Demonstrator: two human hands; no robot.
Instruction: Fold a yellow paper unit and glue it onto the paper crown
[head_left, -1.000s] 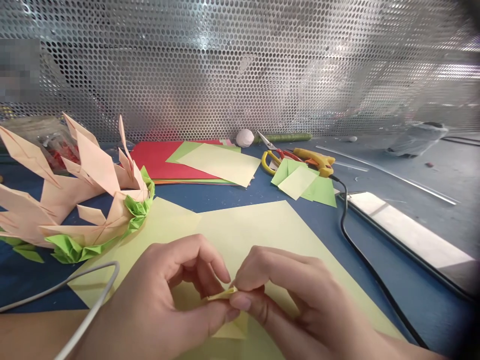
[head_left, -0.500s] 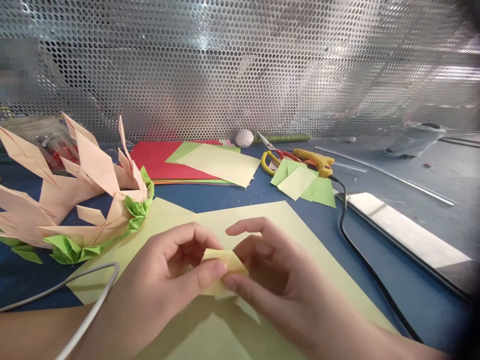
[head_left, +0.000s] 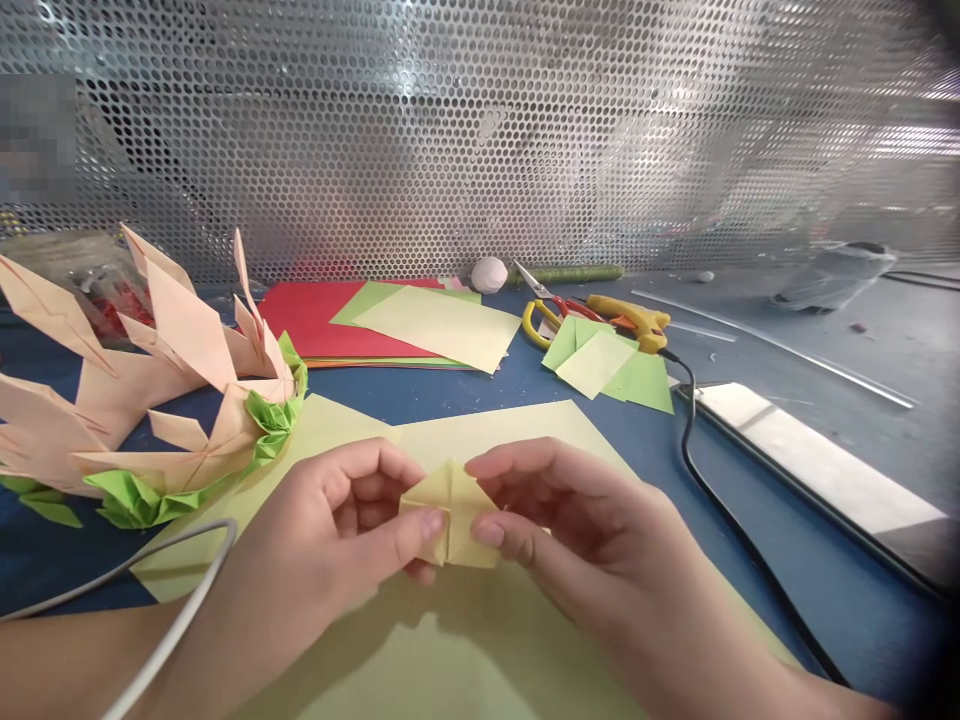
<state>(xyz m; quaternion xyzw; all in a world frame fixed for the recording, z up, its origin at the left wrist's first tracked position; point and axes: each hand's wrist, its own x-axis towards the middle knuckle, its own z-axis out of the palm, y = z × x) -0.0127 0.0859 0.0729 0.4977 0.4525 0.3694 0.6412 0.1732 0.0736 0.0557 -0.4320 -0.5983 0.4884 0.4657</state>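
Landmark: the large pale yellow sheet [head_left: 435, 650], flat on the blue table [head_left: 375, 385] in front of the person. A white cable [head_left: 196, 600] loops near the sheet's left side, crossing in front of the person's left forearm.

Both hands are above the sheet, and their shadow falls on it. Between them is a small folded yellow paper [head_left: 465, 495], creased down the middle and peaked at the top. The left hand [head_left: 337, 540] pinches its left side, thumb flat on the near face, fingers curled behind. The right hand [head_left: 592, 550] pinches the other side — thumb on the near face, forefinger at the upper edge. How the remaining right fingers meet the paper: cannot tell.

Left of the sheet, a peach paper ring [head_left: 191, 330] with upright pointed petals; bunched green paper leaves [head_left: 142, 497] along its near rim. Right of the sheet, a black cord [head_left: 735, 545] and, farther out, a flat dark-edged slab [head_left: 810, 475] with a pale, glossy top.

Beyond the sheet's far edge: a red paper stack [head_left: 300, 315] topped by loose pale pieces, and to its right small green paper squares [head_left: 637, 385] — just beside yellow-handled scissors [head_left: 534, 328] and a yellow corded tool [head_left: 630, 318]. Farther past the sheet, a whitish ball [head_left: 490, 275] next to a green rod [head_left: 577, 273], then a perforated metal panel [head_left: 480, 130].
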